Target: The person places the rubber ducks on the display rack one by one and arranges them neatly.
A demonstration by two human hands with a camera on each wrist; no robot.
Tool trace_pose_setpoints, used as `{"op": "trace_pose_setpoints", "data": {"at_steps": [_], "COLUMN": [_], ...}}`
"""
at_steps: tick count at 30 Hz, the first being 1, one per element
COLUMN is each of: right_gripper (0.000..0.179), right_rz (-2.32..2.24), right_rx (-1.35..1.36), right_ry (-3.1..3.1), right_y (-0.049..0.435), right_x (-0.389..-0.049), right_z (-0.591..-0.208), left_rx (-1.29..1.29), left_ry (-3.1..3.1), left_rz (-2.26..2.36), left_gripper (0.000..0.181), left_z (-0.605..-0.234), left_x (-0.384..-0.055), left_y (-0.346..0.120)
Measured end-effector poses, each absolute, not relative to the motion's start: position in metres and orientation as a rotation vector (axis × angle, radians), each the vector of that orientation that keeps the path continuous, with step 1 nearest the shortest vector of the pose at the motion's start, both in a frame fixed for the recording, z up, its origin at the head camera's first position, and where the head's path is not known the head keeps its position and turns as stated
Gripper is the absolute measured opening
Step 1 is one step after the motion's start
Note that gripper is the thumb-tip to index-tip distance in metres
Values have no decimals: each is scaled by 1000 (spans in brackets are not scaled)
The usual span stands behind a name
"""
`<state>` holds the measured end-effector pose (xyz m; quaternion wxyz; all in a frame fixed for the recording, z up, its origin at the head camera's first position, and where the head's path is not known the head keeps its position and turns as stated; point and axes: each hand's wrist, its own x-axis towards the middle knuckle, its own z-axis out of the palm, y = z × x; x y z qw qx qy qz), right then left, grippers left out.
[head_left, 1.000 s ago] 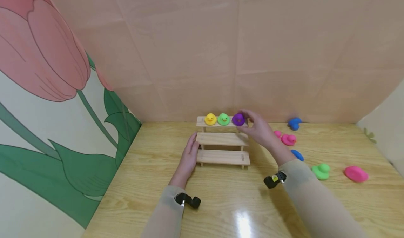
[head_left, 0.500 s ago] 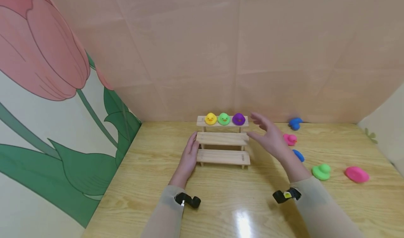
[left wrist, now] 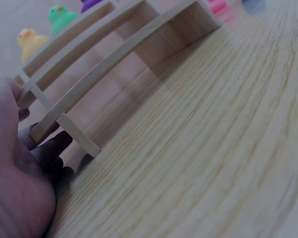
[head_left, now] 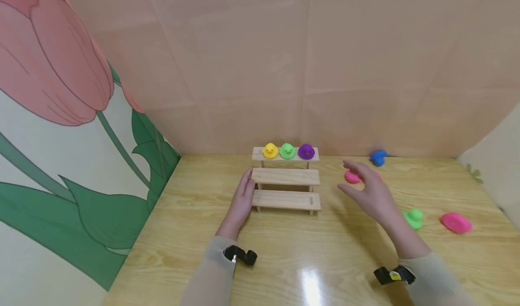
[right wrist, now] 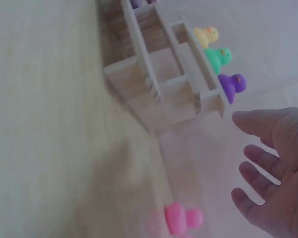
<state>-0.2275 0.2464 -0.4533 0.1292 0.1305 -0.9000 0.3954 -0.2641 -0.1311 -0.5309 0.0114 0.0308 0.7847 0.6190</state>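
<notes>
A three-tier wooden display stand (head_left: 286, 176) stands on the table near the back wall. On its top step sit a yellow rubber duck (head_left: 270, 151), a green rubber duck (head_left: 287, 151) and a purple rubber duck (head_left: 306, 151) in a row. My left hand (head_left: 240, 201) holds the stand's left end, with dark fingertips (left wrist: 57, 148) curled beneath the lowest step in the left wrist view. To the right of the stand, my right hand (head_left: 371, 193) is in the air with spread fingers and nothing in them. It partly covers the pink ducks (head_left: 352, 177) beyond.
A blue duck (head_left: 378, 157) lies by the back wall. Farther right are another green duck (head_left: 414, 219) and a pink duck (head_left: 457, 223) on its side. A pink covering (head_left: 243, 71) hangs behind the wooden table (head_left: 195, 234), and a tulip mural (head_left: 69, 71) covers the left wall.
My right hand has let go of the purple duck on the top step and moved right and nearer, toward the loose ducks. The left hand has stayed at the stand.
</notes>
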Motion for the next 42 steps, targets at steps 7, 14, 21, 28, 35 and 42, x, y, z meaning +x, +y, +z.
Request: {"op": "trace_pose_setpoints", "data": {"at_steps": [7,14,21,28,35,42], "right_gripper": [66,66,69,69,64,60], "right_rz": [1036,1012,985,925,841,801], "right_rx": [371,329,329,331,450,528], "right_ry": [-2536,-2590,-2645,-2722,-2720,-2736], "right_y": [272,298,316,329,338,342], "right_x": [-215,-206,-202,-201,-203,-207], "right_z": [-468,-478,-482,-491,-500,-500], "left_rx": [110,104,102,108,116,108], "left_ry": [2439,2442,2455,2458,2451,2433], "left_rz": [1945,1933,1920,1932,1942,1953], "left_gripper": [55,55,55,56,56,56], "left_z": [-529,-528,-528,-529,-529,-529], "left_x": [-266,-269,-270,-268,-266,-266], "left_y": [-131,-130,-131,-131,-132,-131]}}
